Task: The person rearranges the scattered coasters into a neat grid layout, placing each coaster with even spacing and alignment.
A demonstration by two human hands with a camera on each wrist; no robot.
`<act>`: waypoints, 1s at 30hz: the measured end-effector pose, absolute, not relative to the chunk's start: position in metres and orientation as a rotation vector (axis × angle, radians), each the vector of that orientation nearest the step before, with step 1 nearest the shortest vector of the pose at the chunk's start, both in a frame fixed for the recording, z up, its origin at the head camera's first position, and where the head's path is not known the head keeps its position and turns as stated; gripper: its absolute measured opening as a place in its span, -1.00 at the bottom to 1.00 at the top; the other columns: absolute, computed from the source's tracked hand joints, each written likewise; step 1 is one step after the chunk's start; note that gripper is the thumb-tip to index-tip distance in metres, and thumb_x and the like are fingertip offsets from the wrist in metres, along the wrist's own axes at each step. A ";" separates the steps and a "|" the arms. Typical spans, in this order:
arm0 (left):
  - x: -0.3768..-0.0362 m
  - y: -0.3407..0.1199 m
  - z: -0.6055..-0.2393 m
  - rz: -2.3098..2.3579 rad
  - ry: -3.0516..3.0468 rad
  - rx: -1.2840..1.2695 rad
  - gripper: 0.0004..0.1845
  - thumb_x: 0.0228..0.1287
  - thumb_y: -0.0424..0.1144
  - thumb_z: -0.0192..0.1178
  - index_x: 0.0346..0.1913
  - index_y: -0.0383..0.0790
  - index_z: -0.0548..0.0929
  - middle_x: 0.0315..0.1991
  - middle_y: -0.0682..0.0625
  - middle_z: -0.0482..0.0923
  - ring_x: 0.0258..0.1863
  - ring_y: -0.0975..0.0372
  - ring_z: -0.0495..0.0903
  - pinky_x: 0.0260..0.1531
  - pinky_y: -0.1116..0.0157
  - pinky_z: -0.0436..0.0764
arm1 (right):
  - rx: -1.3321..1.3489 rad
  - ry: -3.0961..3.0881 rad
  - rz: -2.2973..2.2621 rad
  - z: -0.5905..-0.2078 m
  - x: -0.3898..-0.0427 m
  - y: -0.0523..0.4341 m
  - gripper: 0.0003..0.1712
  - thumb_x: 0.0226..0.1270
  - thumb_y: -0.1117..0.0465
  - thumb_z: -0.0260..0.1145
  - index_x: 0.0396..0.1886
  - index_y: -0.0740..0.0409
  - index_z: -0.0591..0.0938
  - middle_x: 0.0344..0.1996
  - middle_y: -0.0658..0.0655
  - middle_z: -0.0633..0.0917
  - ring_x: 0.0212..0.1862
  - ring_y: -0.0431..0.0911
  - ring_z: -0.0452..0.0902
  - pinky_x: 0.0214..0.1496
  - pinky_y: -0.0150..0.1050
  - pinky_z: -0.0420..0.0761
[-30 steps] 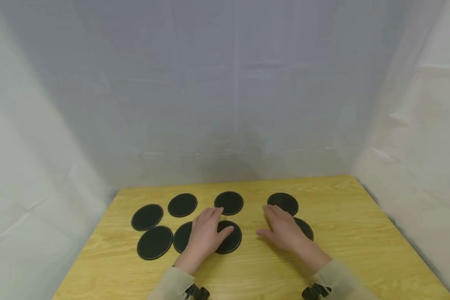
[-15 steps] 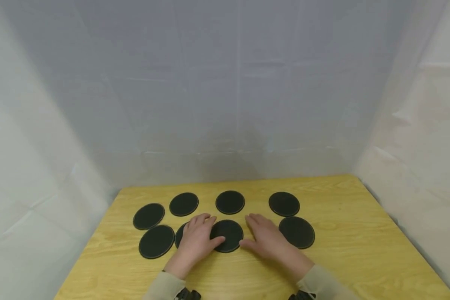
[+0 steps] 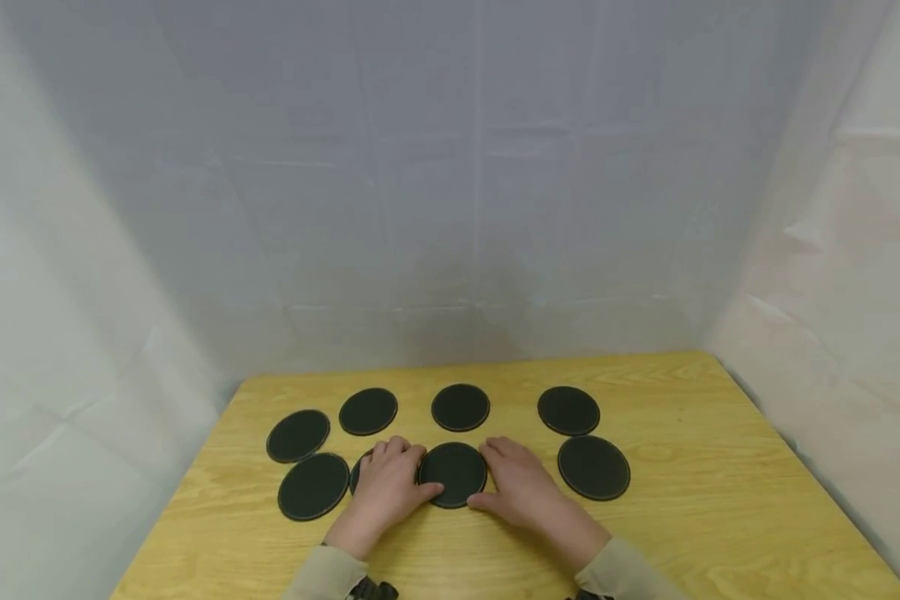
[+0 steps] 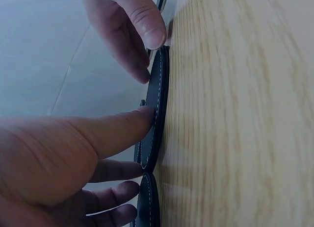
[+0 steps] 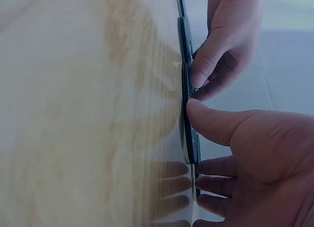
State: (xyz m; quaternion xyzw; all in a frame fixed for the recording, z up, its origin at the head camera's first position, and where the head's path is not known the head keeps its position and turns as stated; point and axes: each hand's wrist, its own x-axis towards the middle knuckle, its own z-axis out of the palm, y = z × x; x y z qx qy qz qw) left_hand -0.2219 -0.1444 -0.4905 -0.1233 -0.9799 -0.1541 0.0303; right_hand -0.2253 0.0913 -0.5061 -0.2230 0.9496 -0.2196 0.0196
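Observation:
A round black coaster [image 3: 452, 477] with light edge stitching lies flat on the table between my hands. From the left, my left hand [image 3: 386, 490] rests its thumb [image 4: 135, 121] on the coaster's top, its fingers spread along the far left side. They partly cover another coaster [image 3: 358, 471] beside it. At the right rim, my right hand [image 3: 523, 487] has its thumb [image 5: 206, 116] against the near edge, with the other fingers extended along the right side. In both wrist views the coaster's edge looks thick; whether it is more than one layer, I cannot tell.
More black coasters lie around: two at the left [image 3: 298, 435], [image 3: 313, 486], two at the back middle [image 3: 368, 411], [image 3: 461, 407], and two at the right [image 3: 568, 410], [image 3: 594, 467]. The wooden table [image 3: 720, 500] is enclosed by pale sheets [image 3: 450, 208].
My right hand has moved left from over the right-hand coasters to the middle coaster's rim. My left hand has shifted slightly left and nearer, its thumb now on the coaster's lower left.

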 end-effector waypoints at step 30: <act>-0.225 -0.145 -0.494 -0.561 -2.982 -0.355 -0.42 0.11 0.04 0.75 -0.05 -0.29 0.70 -0.18 -0.13 0.69 -0.12 -0.07 0.61 0.03 -0.14 0.59 | -0.430 2.997 -0.851 -0.502 -0.222 0.076 -0.26 0.04 0.05 0.84 0.11 0.31 0.69 -0.08 0.20 0.68 0.01 0.17 0.59 0.18 0.23 0.60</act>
